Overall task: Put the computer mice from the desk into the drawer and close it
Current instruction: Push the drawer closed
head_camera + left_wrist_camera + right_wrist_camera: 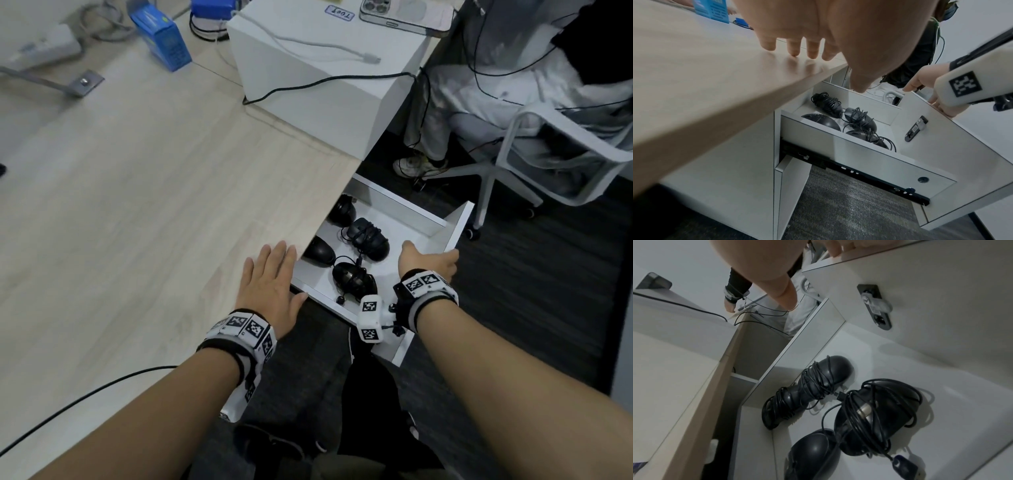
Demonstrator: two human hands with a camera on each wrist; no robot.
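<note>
Black mice [368,238] lie inside the open drawer [455,226]. My right hand [430,262] grips its front edge; my left hand [270,284] rests flat on the desk [137,192]. I should push straight, thumb clear.

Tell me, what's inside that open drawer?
Inside the drawer lie four black computer mice, at least three with their cords wound round them. The desk covers the drawer's inner part, so anything deeper in cannot be seen.
</note>
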